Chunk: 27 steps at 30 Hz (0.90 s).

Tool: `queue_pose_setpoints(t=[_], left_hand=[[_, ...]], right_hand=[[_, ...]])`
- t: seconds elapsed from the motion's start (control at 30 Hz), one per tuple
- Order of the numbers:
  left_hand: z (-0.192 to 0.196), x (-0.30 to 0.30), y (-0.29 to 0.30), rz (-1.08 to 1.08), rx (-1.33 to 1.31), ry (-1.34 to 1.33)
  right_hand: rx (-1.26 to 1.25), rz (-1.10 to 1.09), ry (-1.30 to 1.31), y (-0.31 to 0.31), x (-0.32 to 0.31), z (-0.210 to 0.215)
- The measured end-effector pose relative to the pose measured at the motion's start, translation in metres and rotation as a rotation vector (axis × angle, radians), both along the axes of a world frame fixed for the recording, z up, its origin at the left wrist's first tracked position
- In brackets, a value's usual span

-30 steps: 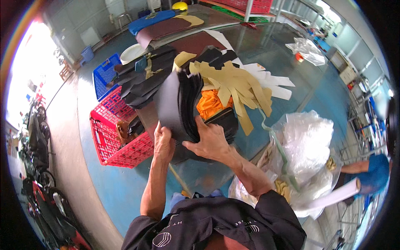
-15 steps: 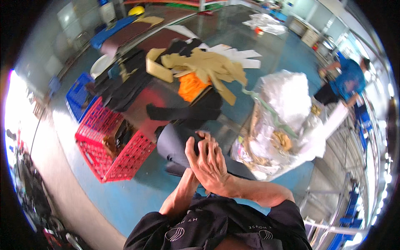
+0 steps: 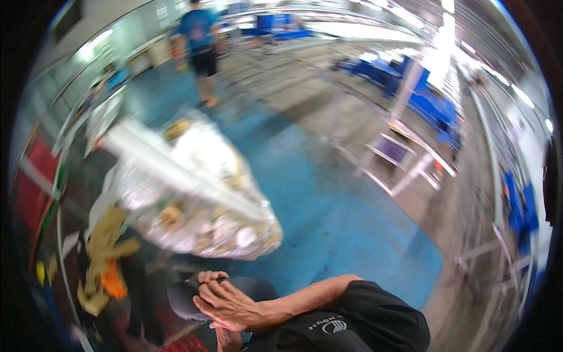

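My right hand (image 3: pixel 231 305) lies across my left hand (image 3: pixel 213 276), over my dark grey trousered knees (image 3: pixel 258 287). The right hand's fingers are stretched and slightly bent, with gaps between them, and nothing shows in its grasp. Most of my left hand is covered by the right; only some fingertips beyond it and the wrist below are visible. Ahead of my knees lies a large clear plastic bag (image 3: pixel 264 234) full of pale scraps, with a long white roll (image 3: pixel 182 167) across it.
Tan strips (image 3: pixel 105 234), an orange cloth (image 3: pixel 112 280) and black pieces (image 3: pixel 141 299) lie at the left. A person in a blue shirt (image 3: pixel 198 29) stands far off on the blue floor (image 3: pixel 316 193). A metal frame stand (image 3: pixel 393 152) and blue machinery (image 3: pixel 428 105) are at the right.
My view has swung to the right, so the bag and scraps now appear farther left and the red crate is out of view. My hands remain laid together; the person has moved to standing upright.
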State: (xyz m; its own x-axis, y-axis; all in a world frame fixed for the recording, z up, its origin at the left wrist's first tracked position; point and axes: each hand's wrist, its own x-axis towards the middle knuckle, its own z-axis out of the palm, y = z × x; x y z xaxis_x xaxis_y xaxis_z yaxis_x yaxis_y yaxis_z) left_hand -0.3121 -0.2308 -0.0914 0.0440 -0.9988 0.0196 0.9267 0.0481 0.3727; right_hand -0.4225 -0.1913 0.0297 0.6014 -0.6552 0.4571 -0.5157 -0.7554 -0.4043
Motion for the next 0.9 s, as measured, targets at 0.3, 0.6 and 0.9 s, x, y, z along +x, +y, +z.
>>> queue_pose_setpoints(t=[0.3,0.6,0.9], left_hand=[[-0.011,-0.240,-0.047,-0.542,-0.012,0.069],[-0.031,-0.438,-0.092,-1.049,-0.026,0.209],[-0.014,-0.699,-0.052,-1.544,0.376,0.476]], right_hand=[[0.011,-0.247,-0.223,0.000,-0.227,-0.046],[0.505,-1.100,-0.277,0.066,-0.494,-0.090],[0.859,-1.928,-0.376,0.217,-0.578,-0.183]])
